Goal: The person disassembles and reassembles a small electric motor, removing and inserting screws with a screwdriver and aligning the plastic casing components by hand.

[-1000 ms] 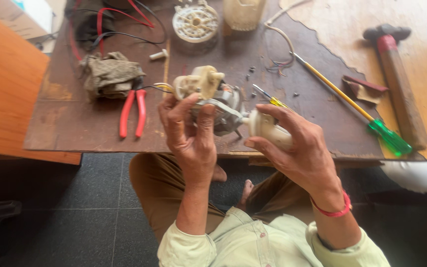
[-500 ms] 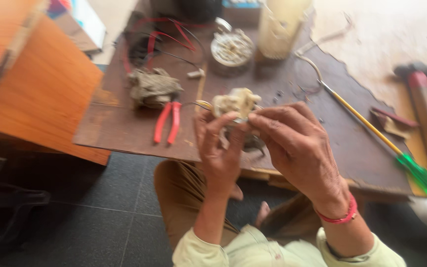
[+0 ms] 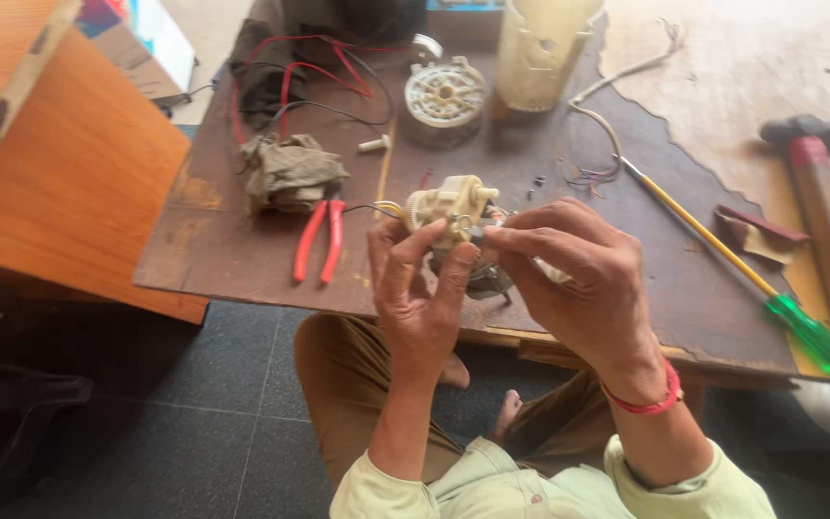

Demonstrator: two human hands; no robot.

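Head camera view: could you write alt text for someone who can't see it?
Two hands, left hand and right hand, hold a small cream plastic part above a worn brown board. Red pliers, a rag and a green-handled screwdriver lie around it.

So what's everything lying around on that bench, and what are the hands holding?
small motor-like part: one, cream, held up between both hands
pliers: one, red handles, on the board left of the hands
rag: one, grey-brown, above the pliers
wires: several, red and black, far left of the board
round slotted part: one, white, far middle
plastic housing: one, yellowish, beside the round part
screwdriver: one, yellow shaft, green handle, right
hammer: one, wooden handle, far right
board: one, dark brown
left hand: grips the part
right hand: fingertips on the part, red wristband
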